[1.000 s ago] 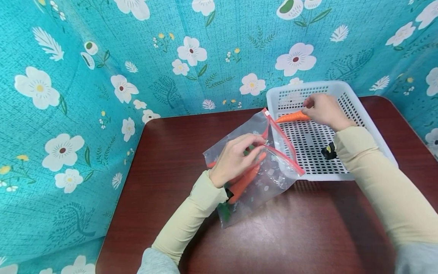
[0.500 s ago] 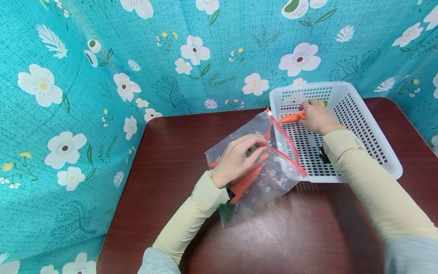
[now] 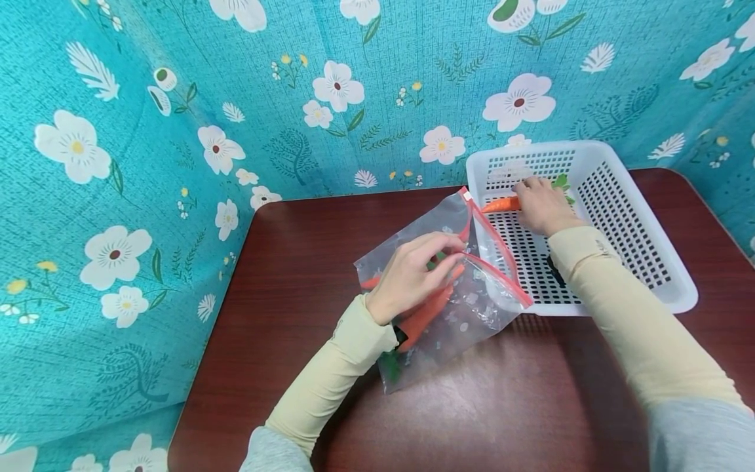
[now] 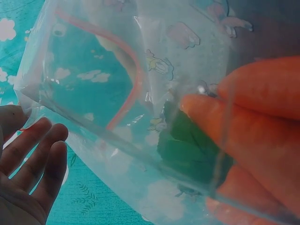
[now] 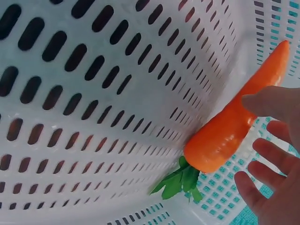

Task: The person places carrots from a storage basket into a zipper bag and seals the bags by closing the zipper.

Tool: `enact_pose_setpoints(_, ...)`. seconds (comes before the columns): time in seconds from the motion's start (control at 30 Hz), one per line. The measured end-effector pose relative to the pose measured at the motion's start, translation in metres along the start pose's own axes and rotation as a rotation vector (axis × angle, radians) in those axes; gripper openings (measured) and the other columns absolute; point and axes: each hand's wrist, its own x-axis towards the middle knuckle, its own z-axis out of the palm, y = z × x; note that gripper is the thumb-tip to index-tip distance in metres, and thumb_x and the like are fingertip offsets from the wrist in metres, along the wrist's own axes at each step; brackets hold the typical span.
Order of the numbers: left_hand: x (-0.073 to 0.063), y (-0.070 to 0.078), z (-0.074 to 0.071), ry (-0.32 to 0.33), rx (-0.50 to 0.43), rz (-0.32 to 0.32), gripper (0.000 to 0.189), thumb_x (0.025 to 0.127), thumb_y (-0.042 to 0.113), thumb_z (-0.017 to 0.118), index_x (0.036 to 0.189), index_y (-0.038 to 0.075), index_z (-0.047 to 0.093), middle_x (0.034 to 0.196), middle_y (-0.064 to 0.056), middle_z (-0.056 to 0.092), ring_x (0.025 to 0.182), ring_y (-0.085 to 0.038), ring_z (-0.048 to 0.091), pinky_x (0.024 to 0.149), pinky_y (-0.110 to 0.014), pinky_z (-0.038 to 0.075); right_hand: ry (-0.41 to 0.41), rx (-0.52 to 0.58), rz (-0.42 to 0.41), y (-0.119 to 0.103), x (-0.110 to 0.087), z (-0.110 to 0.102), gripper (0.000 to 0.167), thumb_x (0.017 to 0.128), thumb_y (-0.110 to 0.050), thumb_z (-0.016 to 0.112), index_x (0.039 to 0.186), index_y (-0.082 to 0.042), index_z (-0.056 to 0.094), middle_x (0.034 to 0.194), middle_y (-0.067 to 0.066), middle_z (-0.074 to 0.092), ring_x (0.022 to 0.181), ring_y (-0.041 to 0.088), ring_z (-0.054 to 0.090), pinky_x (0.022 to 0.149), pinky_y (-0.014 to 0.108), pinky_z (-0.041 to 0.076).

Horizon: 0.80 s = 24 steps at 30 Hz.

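My left hand [image 3: 407, 275] pinches the edge of a clear zip bag [image 3: 472, 314] with red seal strips, its mouth parted toward the basket. Inside the bag lie several orange carrots [image 3: 423, 320]; in the left wrist view a green leaf [image 4: 187, 147] shows beside the carrot tips. My right hand [image 3: 544, 206] reaches into a white perforated basket [image 3: 647, 226], over a carrot [image 5: 220, 136] with green leaves. In the right wrist view the thumb lies against the carrot's upper side, while the loosely bent fingers spread along its other side. The carrot rests in the basket.
The bag's open corner overlaps the basket's near left rim. Both stand on a dark red-brown table [image 3: 295, 262]. A turquoise flowered cloth [image 3: 377, 98] hangs behind the table and along its left side.
My right hand has come down and slightly left onto the carrot, and its leaves now show beyond the hand. The left hand and the bag stay in place.
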Motion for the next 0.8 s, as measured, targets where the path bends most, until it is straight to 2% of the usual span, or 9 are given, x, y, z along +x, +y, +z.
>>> enact_pose_setpoints(0.33,-0.001,-0.001,0.000,-0.002,-0.005,-0.003,0.017,0.089,0.012,0.069,0.106,0.009,0.066,0.102,-0.001,0.069,0.084,-0.002,0.058,0.073,-0.008,0.046,-0.040,-0.006,0.009,-0.006,0.009,0.006,0.054,0.084,-0.003,0.063,0.134,0.004,0.043,0.138,0.030,0.038,0.128,0.047,0.033,0.108,0.066,0.024)
enact_pose_setpoints(0.53,-0.001,-0.001,-0.001,-0.003,-0.001,-0.005,0.017,0.089,0.011,0.069,0.106,0.009,0.067,0.102,-0.001,0.069,0.083,-0.001,0.057,0.072,-0.013,0.050,-0.039,-0.028,0.026,-0.009,0.013,0.012,0.053,0.084,0.000,0.061,0.134,0.005,0.043,0.136,0.030,0.040,0.127,0.047,0.034,0.106,0.066,0.026)
enact_pose_setpoints(0.8,-0.001,-0.002,0.000,0.000,-0.007,0.001,0.015,0.092,0.015,0.065,0.106,0.009,0.066,0.102,-0.001,0.068,0.080,-0.001,0.056,0.069,-0.022,0.053,-0.054,-0.063,0.038,-0.008,0.015,0.017,0.043,0.094,-0.003,0.048,0.136,0.005,0.041,0.139,0.030,0.037,0.131,0.048,0.031,0.106,0.066,0.024)
